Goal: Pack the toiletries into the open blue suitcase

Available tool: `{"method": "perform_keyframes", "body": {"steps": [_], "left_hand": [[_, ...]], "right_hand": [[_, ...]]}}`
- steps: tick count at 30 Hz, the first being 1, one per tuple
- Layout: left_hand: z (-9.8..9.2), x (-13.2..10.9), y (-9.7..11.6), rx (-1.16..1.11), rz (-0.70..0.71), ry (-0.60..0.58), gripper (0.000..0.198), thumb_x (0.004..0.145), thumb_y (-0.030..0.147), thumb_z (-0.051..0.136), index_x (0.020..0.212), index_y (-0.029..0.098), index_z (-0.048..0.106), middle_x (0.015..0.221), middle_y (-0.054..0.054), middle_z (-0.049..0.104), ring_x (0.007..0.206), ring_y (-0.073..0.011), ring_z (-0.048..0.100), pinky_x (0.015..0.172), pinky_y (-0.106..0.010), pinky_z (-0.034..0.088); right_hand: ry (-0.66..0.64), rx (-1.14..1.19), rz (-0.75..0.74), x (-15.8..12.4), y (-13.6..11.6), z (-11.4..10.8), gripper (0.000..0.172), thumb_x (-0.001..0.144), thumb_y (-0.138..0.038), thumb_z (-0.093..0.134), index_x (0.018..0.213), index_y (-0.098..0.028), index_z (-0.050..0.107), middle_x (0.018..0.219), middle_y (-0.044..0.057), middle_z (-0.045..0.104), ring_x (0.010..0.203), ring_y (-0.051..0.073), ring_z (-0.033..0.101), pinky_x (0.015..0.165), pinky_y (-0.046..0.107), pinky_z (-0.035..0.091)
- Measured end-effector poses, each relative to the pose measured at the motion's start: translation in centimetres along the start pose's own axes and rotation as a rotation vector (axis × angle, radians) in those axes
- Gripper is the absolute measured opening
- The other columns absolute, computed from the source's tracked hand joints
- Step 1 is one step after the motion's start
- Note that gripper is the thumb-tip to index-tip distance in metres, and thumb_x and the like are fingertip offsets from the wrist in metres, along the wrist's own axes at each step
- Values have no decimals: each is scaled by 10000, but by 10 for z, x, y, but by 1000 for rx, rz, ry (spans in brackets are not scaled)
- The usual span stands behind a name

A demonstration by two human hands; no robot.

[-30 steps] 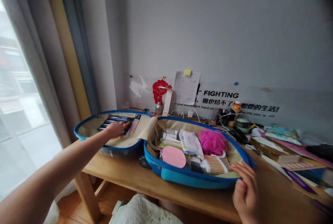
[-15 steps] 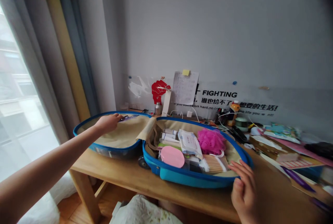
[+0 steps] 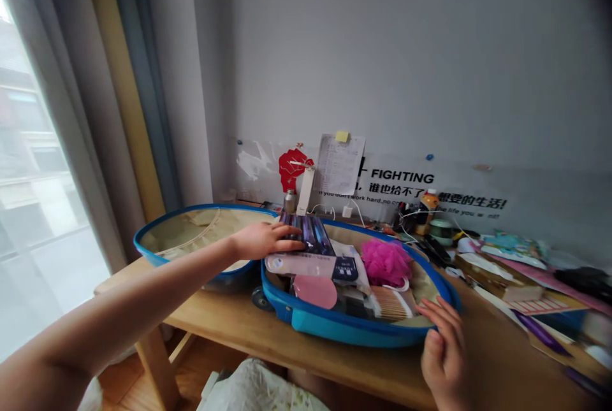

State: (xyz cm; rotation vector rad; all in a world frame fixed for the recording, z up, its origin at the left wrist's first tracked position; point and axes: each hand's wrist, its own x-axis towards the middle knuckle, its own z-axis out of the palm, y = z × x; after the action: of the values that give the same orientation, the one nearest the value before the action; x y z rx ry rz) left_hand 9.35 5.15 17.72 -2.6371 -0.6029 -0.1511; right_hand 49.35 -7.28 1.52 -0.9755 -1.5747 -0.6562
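Note:
A blue suitcase [image 3: 349, 329] lies open on a wooden desk, its beige-lined halves side by side. Over the right half my left hand [image 3: 261, 240] grips a flat dark purple pack [image 3: 310, 236] with a white and navy printed edge. The pack is tilted and partly covers the contents. My right hand [image 3: 444, 341] holds the front right rim of the suitcase, fingers over the edge and thumb outside. Inside that half are a pink oval case [image 3: 315, 292], a magenta bath puff [image 3: 386, 260], a bundle of cotton swabs [image 3: 393, 302] and a partly hidden white packet [image 3: 361, 271].
Behind the suitcase stand a small bottle [image 3: 289, 201] and a white upright lamp [image 3: 306, 191]. To the right, papers, a purple pen-like item [image 3: 542, 332], an orange-capped bottle [image 3: 427, 212] and cables clutter the desk [image 3: 497, 373]. A curtain [image 3: 138, 79] hangs at left.
My left hand has moved right from the suitcase's left half to above the right half, bringing the dark purple pack with it. My right hand stays at the rim.

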Motion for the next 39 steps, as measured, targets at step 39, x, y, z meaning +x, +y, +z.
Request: {"method": "perform_keyframes", "body": {"steps": [39], "left_hand": [[26,36,11,-275,89,-328,699,826,66,523,1414,443,530,1511,14,516,1121,-275,647,901,-369,517]], "right_hand": [[0,2,34,0,-2,0,323,1011,-340,355,1092,-190,630,1097,135,655,1196,303,570,977,533,453]]}}
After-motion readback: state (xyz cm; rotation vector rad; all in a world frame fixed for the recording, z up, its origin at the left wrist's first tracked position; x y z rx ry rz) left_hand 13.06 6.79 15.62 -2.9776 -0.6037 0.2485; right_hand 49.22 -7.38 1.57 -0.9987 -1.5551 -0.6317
